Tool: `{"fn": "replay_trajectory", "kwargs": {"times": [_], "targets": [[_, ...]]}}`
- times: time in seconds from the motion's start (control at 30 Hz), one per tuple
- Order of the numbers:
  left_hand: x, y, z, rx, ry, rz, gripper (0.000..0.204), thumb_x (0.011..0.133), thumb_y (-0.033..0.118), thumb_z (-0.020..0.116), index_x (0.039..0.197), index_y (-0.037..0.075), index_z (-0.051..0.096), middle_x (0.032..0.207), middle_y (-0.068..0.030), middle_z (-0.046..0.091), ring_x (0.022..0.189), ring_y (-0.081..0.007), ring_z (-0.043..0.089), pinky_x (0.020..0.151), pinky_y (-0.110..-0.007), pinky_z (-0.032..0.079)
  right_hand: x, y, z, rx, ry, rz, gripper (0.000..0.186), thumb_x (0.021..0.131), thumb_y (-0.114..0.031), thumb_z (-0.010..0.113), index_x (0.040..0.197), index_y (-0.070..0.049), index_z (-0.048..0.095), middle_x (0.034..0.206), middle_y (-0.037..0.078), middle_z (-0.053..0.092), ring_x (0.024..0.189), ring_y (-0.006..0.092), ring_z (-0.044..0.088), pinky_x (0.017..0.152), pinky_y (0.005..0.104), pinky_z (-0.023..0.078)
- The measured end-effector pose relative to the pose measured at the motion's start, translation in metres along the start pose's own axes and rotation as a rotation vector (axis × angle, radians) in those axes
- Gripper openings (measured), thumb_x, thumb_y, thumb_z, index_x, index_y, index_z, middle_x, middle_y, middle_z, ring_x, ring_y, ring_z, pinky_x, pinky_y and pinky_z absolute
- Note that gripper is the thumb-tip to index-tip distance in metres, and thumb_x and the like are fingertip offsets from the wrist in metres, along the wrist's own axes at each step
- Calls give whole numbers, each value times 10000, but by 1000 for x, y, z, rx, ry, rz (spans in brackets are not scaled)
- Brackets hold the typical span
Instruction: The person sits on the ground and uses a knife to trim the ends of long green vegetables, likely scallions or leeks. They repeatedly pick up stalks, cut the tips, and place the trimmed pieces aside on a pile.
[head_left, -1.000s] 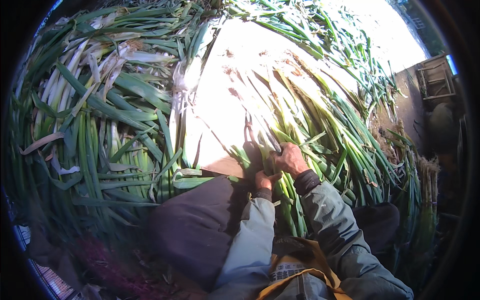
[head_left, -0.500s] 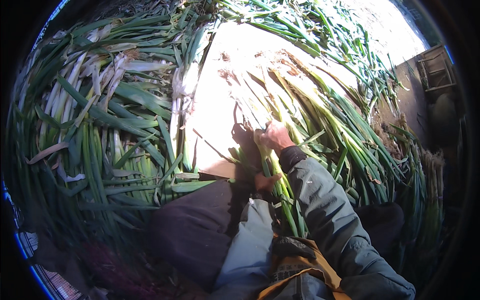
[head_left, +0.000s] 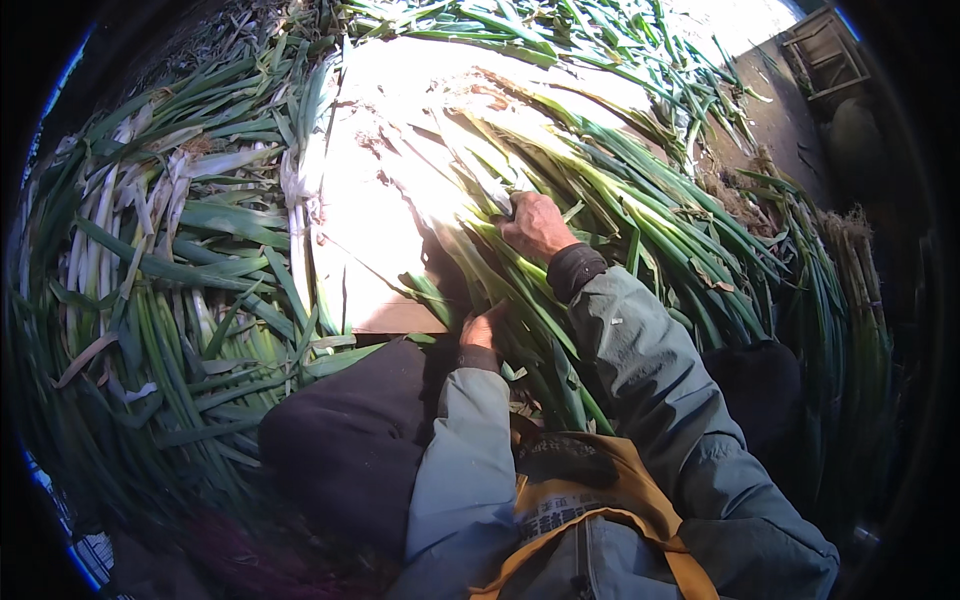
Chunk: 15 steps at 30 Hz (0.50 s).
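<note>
Long green onions with pale stems, dry outer leaves and roots at the far end lie slanting across a board in front of me. My right hand is closed on stalks in the middle of this pile, its fingertips partly hidden among the leaves. A small dark and pale patch shows by its thumb; I cannot make out what it is. Nearer my lap, my left hand is wrapped round the leafy part of a few onions at the pile's left side, with some fingers hidden beneath.
A large heap of green onions lies to the left, white stems crossing green leaves. More onions spread along the far side in bright sun. Bundles with roots up stand at the right, below a wooden crate. My knee borders the board.
My right hand has moved away and slightly left over the pile. My left hand has shifted left and a little up, and the onions by it now lie spread on the pile. The view has turned slightly.
</note>
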<state>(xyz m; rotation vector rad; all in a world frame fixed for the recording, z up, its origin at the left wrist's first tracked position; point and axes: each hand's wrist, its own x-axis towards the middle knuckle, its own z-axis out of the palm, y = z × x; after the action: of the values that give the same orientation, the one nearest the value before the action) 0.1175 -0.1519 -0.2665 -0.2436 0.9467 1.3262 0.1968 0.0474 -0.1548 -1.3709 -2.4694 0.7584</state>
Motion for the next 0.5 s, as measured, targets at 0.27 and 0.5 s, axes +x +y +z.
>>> {"fn": "replay_trajectory", "kwargs": {"times": [0.27, 0.5], "targets": [[-15, -6, 48, -58, -3, 86, 371, 886, 61, 727, 1241, 60, 622, 1131, -79, 683, 1012, -246, 669, 920, -419, 547, -135, 66, -22, 81, -28, 319, 348, 768, -267, 670, 1009, -16, 696, 904, 267, 689, 894, 437, 661, 813, 490, 517], [-23, -1, 7, -123, -6, 45, 459, 860, 40, 746, 1292, 33, 591, 1180, -100, 663, 1069, -268, 654, 948, -438, 542, -164, 20, -6, 478, -263, 413, 421, 799, -319, 748, 1093, -20, 710, 922, 236, 707, 884, 385, 677, 814, 424, 517]]}}
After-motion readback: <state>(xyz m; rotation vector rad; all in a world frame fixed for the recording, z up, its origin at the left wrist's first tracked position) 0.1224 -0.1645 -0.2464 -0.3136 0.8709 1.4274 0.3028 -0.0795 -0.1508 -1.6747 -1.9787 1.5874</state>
